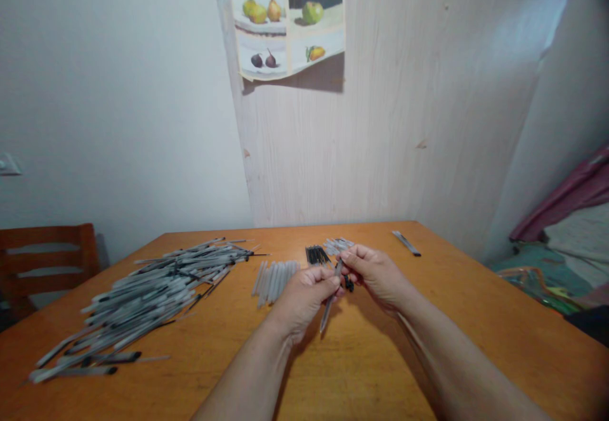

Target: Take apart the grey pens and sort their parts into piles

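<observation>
Over the middle of the table, my left hand (307, 297) is closed around a slim translucent pen (327, 317), whose pointed end slants down toward me. The fingers of my right hand (373, 274) pinch the pen's upper end; what exactly they grip there is partly hidden. Just left of my left hand lies a row of clear pen barrels (275, 280). Beyond the hands are a row of thin black pieces (316, 255) and a small group of whitish pieces (337, 245). Small black parts (349, 283) lie under my right hand.
A large loose heap of pens and pen parts (162, 288) covers the table's left side. One flat grey item with a black end (406, 243) lies at the back right. A wooden chair (52, 256) stands left, fabrics (571, 199) lie right, and a fruit poster (288, 34) hangs behind.
</observation>
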Demonstrator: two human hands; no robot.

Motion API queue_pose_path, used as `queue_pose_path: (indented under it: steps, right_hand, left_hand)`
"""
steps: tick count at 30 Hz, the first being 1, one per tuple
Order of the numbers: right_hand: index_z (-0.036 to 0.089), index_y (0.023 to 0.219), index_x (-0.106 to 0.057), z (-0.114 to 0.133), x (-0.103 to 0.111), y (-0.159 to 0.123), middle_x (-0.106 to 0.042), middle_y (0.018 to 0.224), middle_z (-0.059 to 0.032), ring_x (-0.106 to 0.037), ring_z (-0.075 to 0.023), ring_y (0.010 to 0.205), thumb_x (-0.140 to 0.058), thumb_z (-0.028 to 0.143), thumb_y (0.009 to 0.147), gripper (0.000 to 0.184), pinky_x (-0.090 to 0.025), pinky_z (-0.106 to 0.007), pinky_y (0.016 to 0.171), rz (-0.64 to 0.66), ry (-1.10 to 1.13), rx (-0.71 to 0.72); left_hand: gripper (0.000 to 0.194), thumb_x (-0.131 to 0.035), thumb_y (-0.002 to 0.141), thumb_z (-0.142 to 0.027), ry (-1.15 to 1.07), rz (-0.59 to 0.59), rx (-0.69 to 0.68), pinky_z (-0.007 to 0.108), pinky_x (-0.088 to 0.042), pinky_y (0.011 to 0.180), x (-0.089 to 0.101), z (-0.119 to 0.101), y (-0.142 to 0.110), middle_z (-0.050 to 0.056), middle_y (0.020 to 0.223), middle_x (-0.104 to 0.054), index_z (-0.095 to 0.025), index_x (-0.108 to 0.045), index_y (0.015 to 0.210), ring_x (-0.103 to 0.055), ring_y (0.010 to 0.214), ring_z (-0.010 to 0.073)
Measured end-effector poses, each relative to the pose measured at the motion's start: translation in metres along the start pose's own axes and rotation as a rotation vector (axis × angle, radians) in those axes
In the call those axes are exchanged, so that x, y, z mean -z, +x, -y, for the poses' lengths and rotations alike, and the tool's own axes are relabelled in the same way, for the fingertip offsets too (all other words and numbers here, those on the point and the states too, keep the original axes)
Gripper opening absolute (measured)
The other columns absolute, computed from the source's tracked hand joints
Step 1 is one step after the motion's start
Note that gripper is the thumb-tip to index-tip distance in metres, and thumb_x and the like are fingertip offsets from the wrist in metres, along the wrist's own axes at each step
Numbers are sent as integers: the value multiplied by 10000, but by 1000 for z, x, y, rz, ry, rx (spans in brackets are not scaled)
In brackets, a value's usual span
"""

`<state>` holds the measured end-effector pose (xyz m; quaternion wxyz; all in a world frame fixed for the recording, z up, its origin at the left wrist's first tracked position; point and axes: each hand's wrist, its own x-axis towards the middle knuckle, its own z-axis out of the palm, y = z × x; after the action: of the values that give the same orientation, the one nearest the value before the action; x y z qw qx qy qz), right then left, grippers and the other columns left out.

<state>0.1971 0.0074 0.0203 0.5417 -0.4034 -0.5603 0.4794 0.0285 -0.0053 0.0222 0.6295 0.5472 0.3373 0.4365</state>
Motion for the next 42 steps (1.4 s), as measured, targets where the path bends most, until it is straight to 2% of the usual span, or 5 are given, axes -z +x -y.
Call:
queue_pose_path:
  steps: [5,14,21,31,42]
  right_hand:
    - [177,798,-608,0,-1,1,-579,640,20,-424,-92,524,-672,520,813,348,-311,-235,519,-17,-41,14]
    - [186,723,-573,0,-2,1,-548,591,31,-411,-92,509,-681,527,795,365,-299,-239,514,-42,-65,22]
    - [183,739,-592,0,-1,2,-597,653,14,-454,-87,508,-688,560,772,390,-330,-236,494,-33,15,-45]
    - [178,796,-618,-9,22,10,-589,637,13,-434,-80,483,-683,464,764,295,-291,-220,459,-224,-41,-67]
    - [206,593,-536,-36,31,19,-499,481,20,-381,-96,423,-650,436,735,294,-277,-247,438,-326,-171,-59]
  left_hand:
    - [235,-767,711,-347,62,-26,-52,247,-322,631,-1,2,0,29,688,-605,-131,-675,716,-467,635,112]
    - [264,-758,717,-383,133,-37,-69,253,-346,664,2,7,4,47,747,-633,-133,-701,776,-496,683,132]
    - [254,-765,709,-363,109,-49,-61,240,-349,643,5,8,7,42,736,-634,-133,-686,783,-507,674,124]
    - [328,-771,712,-420,-70,-349,-47,186,-368,548,36,12,23,46,777,-682,-150,-688,879,-535,593,85]
    - [142,-714,784,-223,-295,-474,5,151,-452,524,48,12,30,54,776,-684,-135,-657,879,-609,603,76]
